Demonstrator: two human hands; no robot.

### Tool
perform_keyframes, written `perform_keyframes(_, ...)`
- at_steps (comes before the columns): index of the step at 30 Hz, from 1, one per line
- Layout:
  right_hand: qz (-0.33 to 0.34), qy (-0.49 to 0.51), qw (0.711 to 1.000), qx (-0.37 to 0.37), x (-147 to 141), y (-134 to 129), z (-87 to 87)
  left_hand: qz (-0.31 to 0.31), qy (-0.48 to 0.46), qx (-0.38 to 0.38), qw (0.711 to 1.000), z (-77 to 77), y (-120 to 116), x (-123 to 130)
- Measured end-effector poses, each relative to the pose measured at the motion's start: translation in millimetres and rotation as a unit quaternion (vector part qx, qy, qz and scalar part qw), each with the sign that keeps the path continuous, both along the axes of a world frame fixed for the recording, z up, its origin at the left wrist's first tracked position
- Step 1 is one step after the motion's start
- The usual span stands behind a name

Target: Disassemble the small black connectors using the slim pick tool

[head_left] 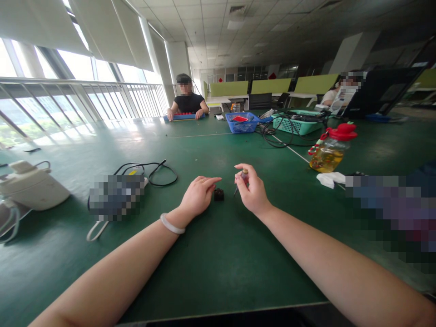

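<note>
A small black block [219, 195] sits on the green table [218, 254] between my two hands. My left hand [198, 196] rests just left of the block, its fingers stretched out together and pointing right, with the fingertips at the block's upper left edge; nothing shows in its grasp. To the right of the block, my right hand [251, 190] is closed around a small screwdriver [244, 173]. The thin shaft points down toward the table, and the rounded handle end shows between thumb and fingers.
Left are a blurred dark item [117, 195] with a black cable and a white container [30, 186]. A red-lidded bottle [329, 154] and white tissue [327, 180] lie right. Farther back stand a blue basket [242, 123], a green basket [295, 125], cables, and a seated person [187, 103].
</note>
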State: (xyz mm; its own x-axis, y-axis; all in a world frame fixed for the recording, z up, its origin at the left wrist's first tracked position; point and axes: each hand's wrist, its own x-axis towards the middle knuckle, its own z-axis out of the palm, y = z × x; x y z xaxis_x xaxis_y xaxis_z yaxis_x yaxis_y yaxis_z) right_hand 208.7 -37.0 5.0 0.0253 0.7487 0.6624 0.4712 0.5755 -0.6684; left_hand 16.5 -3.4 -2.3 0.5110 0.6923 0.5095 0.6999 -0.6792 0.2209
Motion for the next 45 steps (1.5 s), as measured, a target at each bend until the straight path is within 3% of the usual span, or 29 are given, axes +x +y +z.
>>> perform_keyframes(3, 0.002, -0.005, 1.0, -0.005, 1, 0, -1.1, 0.107, 0.016, 0.004, 0.994, -3.2, 4, -4)
perform_keyframes(5, 0.004, -0.006, 1.0, -0.006, 1, 0, -1.6, 0.162, 0.046, -0.039, 0.985, -6.9, 8, -7)
perform_keyframes(8, 0.006, -0.005, 1.0, -0.003, 1, 1, -1.3, 0.192, 0.067, -0.08, 0.976, -12.6, 13, -11)
perform_keyframes(14, 0.01, -0.006, 1.0, -0.009, 0, 0, -0.1, 0.135, 0.007, -0.059, 0.989, -14.1, 15, -12)
perform_keyframes(18, 0.004, -0.004, 1.0, -0.001, 1, 0, -0.8, 0.042, -0.058, -0.031, 0.997, -6.1, 6, -6)
perform_keyframes(22, -0.002, 0.0, 1.0, 0.006, 0, 0, -1.0, -0.07, -0.017, -0.029, 0.997, -0.8, -3, 0)
perform_keyframes(25, -0.003, 0.0, 1.0, 0.007, 0, 0, -0.6, -0.119, 0.022, -0.045, 0.992, -2.0, -5, 1)
perform_keyframes(45, -0.002, -0.001, 1.0, 0.009, 0, 1, -1.2, -0.115, 0.04, -0.093, 0.988, -9.8, 2, -2)
